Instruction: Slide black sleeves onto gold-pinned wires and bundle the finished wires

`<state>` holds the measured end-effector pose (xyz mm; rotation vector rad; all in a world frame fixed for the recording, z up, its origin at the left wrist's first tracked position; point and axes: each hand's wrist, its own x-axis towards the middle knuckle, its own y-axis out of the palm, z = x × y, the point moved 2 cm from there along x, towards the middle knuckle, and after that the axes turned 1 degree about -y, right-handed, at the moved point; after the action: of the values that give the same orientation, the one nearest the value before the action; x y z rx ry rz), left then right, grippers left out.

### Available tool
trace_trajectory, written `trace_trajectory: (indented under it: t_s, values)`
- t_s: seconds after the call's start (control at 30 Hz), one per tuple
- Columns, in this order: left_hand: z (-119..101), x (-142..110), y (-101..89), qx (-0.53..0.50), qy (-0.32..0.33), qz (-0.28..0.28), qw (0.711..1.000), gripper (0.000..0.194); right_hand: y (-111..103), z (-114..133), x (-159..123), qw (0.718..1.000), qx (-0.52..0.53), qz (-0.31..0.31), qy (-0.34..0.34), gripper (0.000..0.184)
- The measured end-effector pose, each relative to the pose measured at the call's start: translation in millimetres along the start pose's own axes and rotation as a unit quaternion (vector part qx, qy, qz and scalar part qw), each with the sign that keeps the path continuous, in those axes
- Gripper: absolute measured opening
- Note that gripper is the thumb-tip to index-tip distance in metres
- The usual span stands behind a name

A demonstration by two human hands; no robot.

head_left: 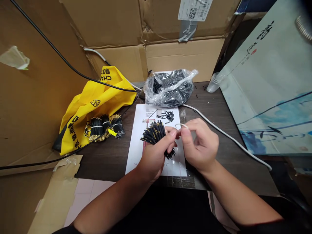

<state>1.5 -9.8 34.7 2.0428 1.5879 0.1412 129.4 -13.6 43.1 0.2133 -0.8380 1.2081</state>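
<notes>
My left hand (156, 152) is closed around a thick bundle of short black wires (154, 132) with gold-coloured tips at the upper end. To its right, my right hand (201, 143) pinches a thin white tie (181, 125) that curves up in a loop beside the bundle. The fingertips of both hands meet at the bundle's right side, where the tie's other end is hidden. Beneath the hands lies a printed white sheet (134, 156), with loose black tube pieces (168, 116) scattered near its top.
Tied bundles of black wires (96, 128) lie at the left by a yellow bag (90, 94). A clear plastic bag (170, 87) full of black pieces stands behind the sheet. A plastic cup (214, 83) and a white cable (226, 136) are at the right; cardboard walls (180, 58) enclose the back.
</notes>
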Motion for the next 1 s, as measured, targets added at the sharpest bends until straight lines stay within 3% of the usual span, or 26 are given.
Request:
trace_trajectory:
  t_s: [0.13,0.27,0.33,0.47,0.57,0.8,0.93,1.0]
  values:
    - [-5.8,-8.2,1.6,0.016,-0.085,0.049,0.995,0.046,-6.2,-4.0,10.8,0.985,0.087,-0.039,0.146,0.012]
    - [-5.8,-13.8,3.2,-0.052,-0.164,0.103,0.98,0.053,-10.0,-7.3,15.4,0.972,0.137,0.006,0.189,0.016]
    - [-5.6,-12.0,1.8,-0.061,-0.15,0.091,0.983,0.052,-10.8,-5.8,11.7,0.969,0.143,0.027,0.2,0.012]
    - [-3.3,-1.6,-4.9,-0.085,-0.072,0.009,0.994,0.05,-6.6,-0.4,-1.9,0.955,0.182,0.076,0.223,0.009]
    - [1.1,5.5,-9.2,-0.105,-0.043,-0.029,0.993,0.051,-0.9,-2.2,-11.8,0.938,0.215,0.08,0.261,0.013]
    - [4.7,13.3,-15.7,-0.117,-0.003,-0.092,0.989,0.05,-1.1,-15.4,-20.9,0.945,0.193,-0.073,0.253,0.013]
    - [4.6,16.7,-15.1,-0.11,-0.002,-0.085,0.99,0.05,1.0,-16.1,-20.4,0.925,0.22,-0.099,0.295,0.011]
    - [5.0,17.9,-13.8,-0.107,0.0,-0.085,0.991,0.051,-0.4,-11.6,-18.2,0.916,0.243,-0.145,0.286,0.009]
